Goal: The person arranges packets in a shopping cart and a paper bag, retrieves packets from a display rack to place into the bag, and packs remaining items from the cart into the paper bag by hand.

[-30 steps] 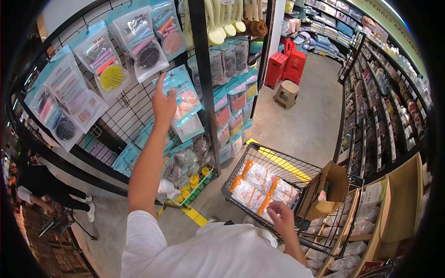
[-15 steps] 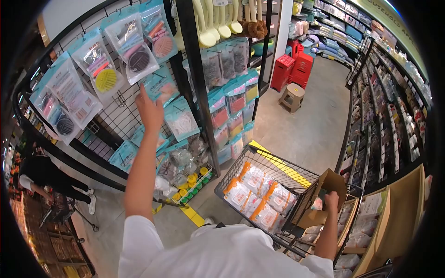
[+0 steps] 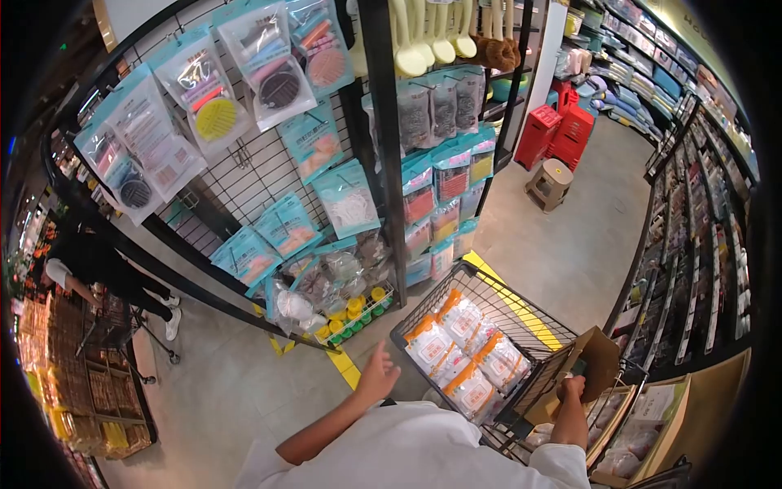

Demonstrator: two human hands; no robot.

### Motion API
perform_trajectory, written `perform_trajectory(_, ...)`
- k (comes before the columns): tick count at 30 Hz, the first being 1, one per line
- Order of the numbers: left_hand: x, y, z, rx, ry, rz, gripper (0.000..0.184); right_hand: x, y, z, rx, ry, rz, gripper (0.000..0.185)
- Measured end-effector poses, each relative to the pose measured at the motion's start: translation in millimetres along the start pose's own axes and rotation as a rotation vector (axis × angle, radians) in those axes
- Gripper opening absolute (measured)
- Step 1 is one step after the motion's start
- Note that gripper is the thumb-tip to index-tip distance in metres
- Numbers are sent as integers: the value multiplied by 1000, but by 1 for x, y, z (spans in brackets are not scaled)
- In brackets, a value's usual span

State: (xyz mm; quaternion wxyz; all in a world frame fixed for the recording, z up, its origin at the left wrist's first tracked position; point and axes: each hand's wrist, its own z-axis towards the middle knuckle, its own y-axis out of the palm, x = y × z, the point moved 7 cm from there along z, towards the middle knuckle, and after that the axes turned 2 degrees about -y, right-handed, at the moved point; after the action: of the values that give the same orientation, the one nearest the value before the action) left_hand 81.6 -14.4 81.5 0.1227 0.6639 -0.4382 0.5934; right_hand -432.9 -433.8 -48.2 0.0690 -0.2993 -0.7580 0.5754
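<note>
My left hand [image 3: 378, 377] is low in front of my body, left of the shopping cart [image 3: 521, 300], with its fingers loosely apart and nothing in them. My right hand [image 3: 573, 387] is closed in a fist at the near side of an open cardboard box [image 3: 601, 363] at the cart's right end. What its fingers grip is hidden. Several white and orange packs [image 3: 471, 391] lie in the cart's basket.
A wire rack at the left holds blue-topped hanging packets [image 3: 346, 200] and pale ladles [image 3: 407, 57]. Beyond stand red crates [image 3: 562, 134] and a stool [image 3: 551, 184]. Dark shelves [image 3: 676, 244] line the right. A person [image 3: 106, 269] with another cart is at far left.
My left hand has come down from the hanging packets to beside the cart, with nothing in it. My right hand has shifted slightly downward at the box. The view has turned a little left.
</note>
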Motion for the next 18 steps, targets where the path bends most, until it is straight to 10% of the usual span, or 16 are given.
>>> perform_trajectory(6, 37, -1, -9, -104, 41, -157, 70, -27, -46, 6, 62, -263, 98, 27)
perform_trajectory(13, 105, -30, 4, -201, 294, -102, 49, -134, -238, -244, 647, -843, 166, 19)
perform_trajectory(18, 182, -23, -24, -341, 518, -255, 43, -188, -184, -410, -153, -1008, 526, 16)
